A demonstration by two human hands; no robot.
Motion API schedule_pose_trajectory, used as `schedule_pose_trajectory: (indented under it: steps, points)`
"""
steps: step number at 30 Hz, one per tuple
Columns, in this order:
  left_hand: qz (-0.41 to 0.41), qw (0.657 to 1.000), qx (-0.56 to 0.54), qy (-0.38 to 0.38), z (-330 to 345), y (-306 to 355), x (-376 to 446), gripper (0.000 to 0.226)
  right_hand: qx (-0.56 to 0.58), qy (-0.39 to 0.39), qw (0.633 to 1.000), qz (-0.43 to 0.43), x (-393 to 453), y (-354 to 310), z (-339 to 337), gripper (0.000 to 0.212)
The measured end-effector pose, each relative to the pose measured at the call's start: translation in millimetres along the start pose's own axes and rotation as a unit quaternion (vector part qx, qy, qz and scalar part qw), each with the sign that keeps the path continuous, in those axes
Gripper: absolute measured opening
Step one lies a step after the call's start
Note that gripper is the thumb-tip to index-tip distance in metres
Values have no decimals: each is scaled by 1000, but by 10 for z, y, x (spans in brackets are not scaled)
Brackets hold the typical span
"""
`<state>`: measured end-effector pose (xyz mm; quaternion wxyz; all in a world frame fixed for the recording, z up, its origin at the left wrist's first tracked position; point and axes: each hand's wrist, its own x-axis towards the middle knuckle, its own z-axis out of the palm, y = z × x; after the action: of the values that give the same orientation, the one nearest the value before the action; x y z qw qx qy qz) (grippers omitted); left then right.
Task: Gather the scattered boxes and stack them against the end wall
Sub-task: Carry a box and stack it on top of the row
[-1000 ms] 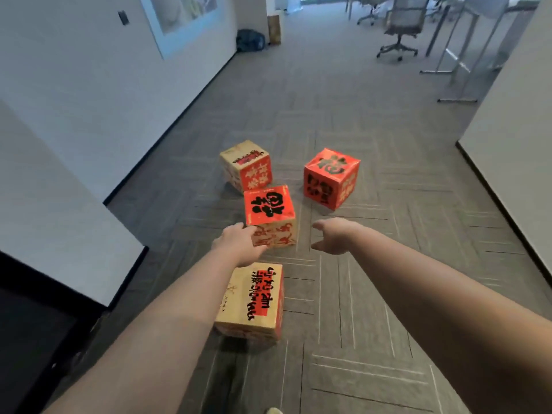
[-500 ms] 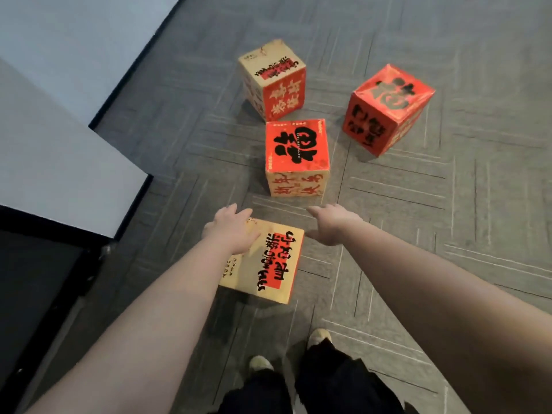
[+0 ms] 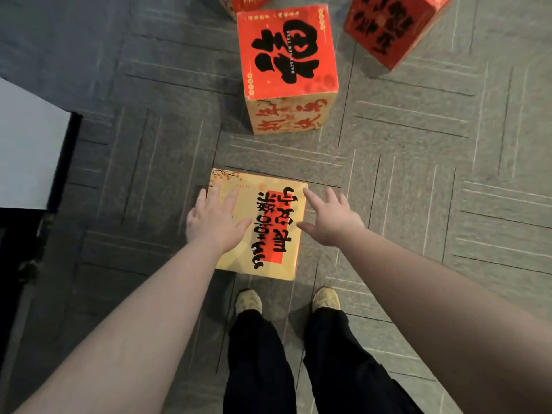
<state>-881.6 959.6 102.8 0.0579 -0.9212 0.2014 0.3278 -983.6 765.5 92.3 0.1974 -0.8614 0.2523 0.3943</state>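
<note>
We reach both arms straight down and forward over the nearest box [image 3: 270, 234]. Our left hand [image 3: 213, 221] is released, fingers straight and spread, over the box's left half; whether the palm presses on the top cannot be told. Our right hand [image 3: 330, 218] is likewise released, fingers extended and apart, at the box's right edge, the thumb pointing inward over the top face.

The nearest box lies on the grey carpet [image 3: 418, 174] directly ahead of our shoes [image 3: 249, 301]. Its top is yellow with a red panel and black lettering. Beyond it, apart, stands a second box [image 3: 288, 49] with a red top bearing a large black character and yellow sides with red characters. A red box [image 3: 385, 28] stands to the upper right, cut off by the frame.
</note>
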Motion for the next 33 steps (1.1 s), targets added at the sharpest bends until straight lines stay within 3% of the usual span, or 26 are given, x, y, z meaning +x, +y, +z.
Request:
schedule_pose_trajectory:
  steps: [18, 33]
  points:
    - [-21, 999, -11, -40, 1544, -781, 1232, 102, 166, 34, 979, 110, 1296, -281, 1581, 101]
    - [-49, 996, -70, -4, 1806, -661, 1365, 104, 312, 69, 944, 87, 1468, -180, 1912, 105]
